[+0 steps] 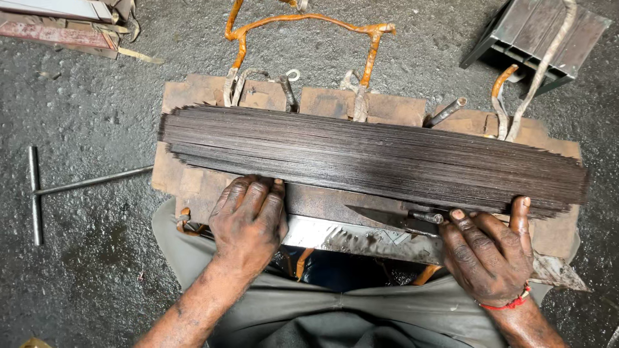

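From the head camera, one long stack of thin dark metal sheets (374, 158) lay edge-up across a transformer core, too many sheets to count. It rested among three brown paper-wrapped coils (364, 106) standing side by side.

The left hand (248, 219) lay flat with fingers curled loosely, its fingertips pressed against the near edge of the stack at the left. The right hand (490, 248) was partly spread at the right, thumb and forefinger touching the stack's lower edge; neither hand clasped anything fully. One red thread band (509, 303) circled the right wrist.

One grey steel angle bar (361, 238) ran just below the stack, between the hands. Orange-sleeved leads (303, 20) rose from the coils behind.

One T-handled tool (58, 187) lay on the concrete floor (97, 109) at the left. One grey metal frame (541, 32) stood at the upper right.
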### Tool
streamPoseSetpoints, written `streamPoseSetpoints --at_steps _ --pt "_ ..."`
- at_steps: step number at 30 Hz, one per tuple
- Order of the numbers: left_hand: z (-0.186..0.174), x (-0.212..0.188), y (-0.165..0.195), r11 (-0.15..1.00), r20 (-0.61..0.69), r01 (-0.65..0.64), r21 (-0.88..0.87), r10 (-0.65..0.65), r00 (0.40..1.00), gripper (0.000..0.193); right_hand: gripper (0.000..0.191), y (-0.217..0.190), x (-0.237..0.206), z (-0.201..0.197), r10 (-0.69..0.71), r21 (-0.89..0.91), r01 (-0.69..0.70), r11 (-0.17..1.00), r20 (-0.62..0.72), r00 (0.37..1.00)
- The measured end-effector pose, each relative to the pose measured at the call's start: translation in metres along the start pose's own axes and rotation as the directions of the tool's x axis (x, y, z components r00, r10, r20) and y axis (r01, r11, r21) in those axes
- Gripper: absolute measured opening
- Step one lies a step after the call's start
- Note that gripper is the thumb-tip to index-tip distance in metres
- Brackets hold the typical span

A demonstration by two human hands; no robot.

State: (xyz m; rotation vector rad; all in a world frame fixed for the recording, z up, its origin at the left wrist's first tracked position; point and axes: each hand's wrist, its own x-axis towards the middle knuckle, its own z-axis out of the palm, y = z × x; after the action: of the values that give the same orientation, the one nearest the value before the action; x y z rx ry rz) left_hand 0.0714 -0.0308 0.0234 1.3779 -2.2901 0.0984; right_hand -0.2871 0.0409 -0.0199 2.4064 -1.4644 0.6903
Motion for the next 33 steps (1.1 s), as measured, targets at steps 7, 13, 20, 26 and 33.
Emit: streamPoseSetpoints --at_steps 7,13,20,26,33 --pt "0.002 -0.001 0.001 0.998 0.034 -0.057 0.030 0.056 0.998 0.039 0.033 0.005 -0.003 -0.004 -0.025 -0.031 0.026 0.999 0.027 0.999" --pt "-0.003 0.006 0.008 0.997 0.089 -0.074 0.027 0.071 0.994 0.042 0.033 0.011 -0.008 -0.003 0.020 -0.095 -0.012 0.995 0.082 0.996" --pt "-0.016 0.026 0.000 0.985 0.332 0.070 -0.155 -0.015 0.943 0.027 0.020 0.017 -0.011 -0.016 0.116 -0.016 -0.115 0.993 0.068 0.991" --pt "-0.039 0.013 -0.004 0.975 0.248 -0.033 -0.220 0.088 0.965 0.037 0.015 0.069 -0.075 -0.048 0.733 0.541 -0.555 0.632 -0.183 0.656" --pt "-0.022 -0.024 0.048 0.949 0.241 -0.160 -0.271 0.227 0.944 0.069 0.038 0.075 -0.083 -0.027 0.513 -0.383 -0.453 0.805 0.066 0.856"
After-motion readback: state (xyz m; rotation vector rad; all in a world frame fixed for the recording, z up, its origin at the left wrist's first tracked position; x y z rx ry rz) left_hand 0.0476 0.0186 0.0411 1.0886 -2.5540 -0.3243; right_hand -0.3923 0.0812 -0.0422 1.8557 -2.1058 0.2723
